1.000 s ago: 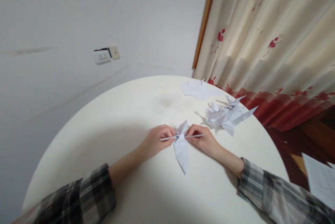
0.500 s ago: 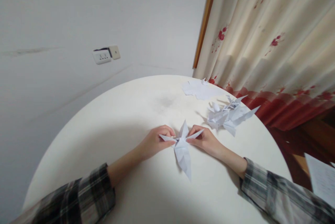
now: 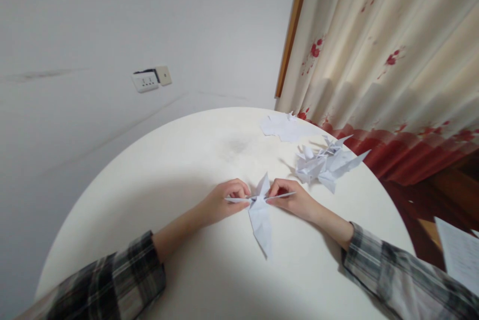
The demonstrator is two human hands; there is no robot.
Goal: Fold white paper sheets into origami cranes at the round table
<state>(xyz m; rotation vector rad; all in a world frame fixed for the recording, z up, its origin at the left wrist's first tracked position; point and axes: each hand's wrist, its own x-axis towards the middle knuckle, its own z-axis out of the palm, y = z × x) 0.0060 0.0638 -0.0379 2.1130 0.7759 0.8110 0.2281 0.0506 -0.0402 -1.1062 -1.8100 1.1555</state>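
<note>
A white origami crane is held just above the round white table, between my two hands. My left hand pinches its left point between thumb and fingers. On the other side, my right hand grips the right point in the same way. One broad flap of folded paper reaches toward me, and another stands up on the far side. My fingers partly hide the two side points.
Several folded white paper cranes lie in a heap to the right. Behind them are flat paper pieces near the far edge. A wall with a socket and a flowered curtain stand beyond the table.
The two side points have been lowered to nearly level, spreading flatter outward. The near flap has tilted slightly. Both hands keep their hold in almost the same place.
</note>
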